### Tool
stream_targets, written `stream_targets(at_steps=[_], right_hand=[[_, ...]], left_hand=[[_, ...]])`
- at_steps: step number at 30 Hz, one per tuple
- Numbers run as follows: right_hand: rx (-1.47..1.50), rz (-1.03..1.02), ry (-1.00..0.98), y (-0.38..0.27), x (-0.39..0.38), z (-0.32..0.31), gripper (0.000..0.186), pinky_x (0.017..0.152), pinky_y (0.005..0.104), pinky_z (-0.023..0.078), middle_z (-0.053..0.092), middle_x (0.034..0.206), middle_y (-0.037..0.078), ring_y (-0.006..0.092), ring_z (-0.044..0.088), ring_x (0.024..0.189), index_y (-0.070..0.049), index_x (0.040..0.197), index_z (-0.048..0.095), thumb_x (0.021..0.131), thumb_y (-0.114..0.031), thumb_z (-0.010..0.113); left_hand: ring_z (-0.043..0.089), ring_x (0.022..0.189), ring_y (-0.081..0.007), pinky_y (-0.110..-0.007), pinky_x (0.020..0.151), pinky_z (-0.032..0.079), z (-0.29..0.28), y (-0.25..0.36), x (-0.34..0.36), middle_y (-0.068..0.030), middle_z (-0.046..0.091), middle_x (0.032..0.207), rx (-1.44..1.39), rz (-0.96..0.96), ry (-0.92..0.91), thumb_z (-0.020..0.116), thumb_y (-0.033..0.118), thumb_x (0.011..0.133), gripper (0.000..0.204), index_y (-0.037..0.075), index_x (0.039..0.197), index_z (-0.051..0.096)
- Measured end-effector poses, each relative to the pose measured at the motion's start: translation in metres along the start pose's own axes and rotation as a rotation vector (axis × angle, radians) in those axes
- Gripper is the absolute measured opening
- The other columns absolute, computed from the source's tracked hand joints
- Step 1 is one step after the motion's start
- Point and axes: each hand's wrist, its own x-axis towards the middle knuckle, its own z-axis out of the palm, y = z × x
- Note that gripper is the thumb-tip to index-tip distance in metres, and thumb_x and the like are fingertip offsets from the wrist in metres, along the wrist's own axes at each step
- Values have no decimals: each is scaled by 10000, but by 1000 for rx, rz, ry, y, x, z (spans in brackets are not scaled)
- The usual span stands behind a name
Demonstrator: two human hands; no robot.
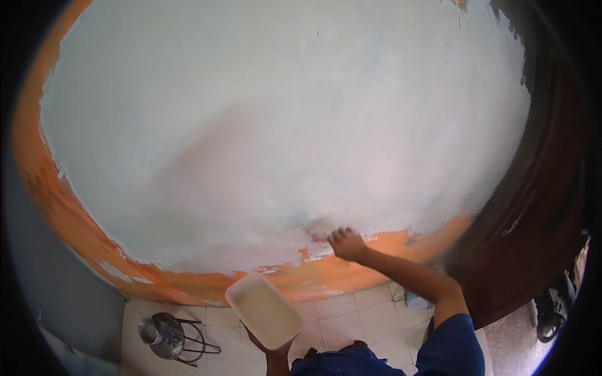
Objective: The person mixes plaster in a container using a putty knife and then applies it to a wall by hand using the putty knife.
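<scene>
A white rectangular tub (264, 308) with pale cream contents rests in my left hand (276, 351), low in front of me, its fingers mostly hidden beneath it. My right hand (346, 243) reaches up to the lower part of the wall, its fingers closed on a blurred tool (318, 229), possibly a brush or scraper, at the wall's surface. The wall (282, 125) carries a broad pale coat with ragged edges, bordered by orange paint (150, 279) below and at the left.
A black metal stool (177, 338) with a metal container (147, 330) on it stands on the tiled floor (338, 326) at lower left. A grey wall (75, 263) is at the left. A dark brown door-like surface (514, 250) curves down the right, with unclear dark objects (549, 316) beyond it.
</scene>
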Motion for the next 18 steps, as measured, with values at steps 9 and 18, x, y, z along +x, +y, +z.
stream_targets(at_steps=[9, 18], right_hand=[[-340, 347, 491, 138, 246, -356, 175, 618, 423, 527, 668, 838, 105, 288, 659, 757, -117, 891, 681, 732, -109, 607], [-745, -250, 439, 62, 169, -123, 389, 771, 460, 534, 631, 1060, 187, 304, 621, 860, 33, 1134, 610, 828, -192, 527]], left_hand=[[571, 1127, -279, -446, 869, 553, -17, 6, -8, -125, 494, 1332, -582, -341, 80, 638, 281, 878, 673, 81, 1431, 312], [541, 1158, -292, -458, 887, 544, -22, -17, -29, -125, 473, 1341, -459, -220, 28, 725, 209, 770, 808, 103, 1440, 286]])
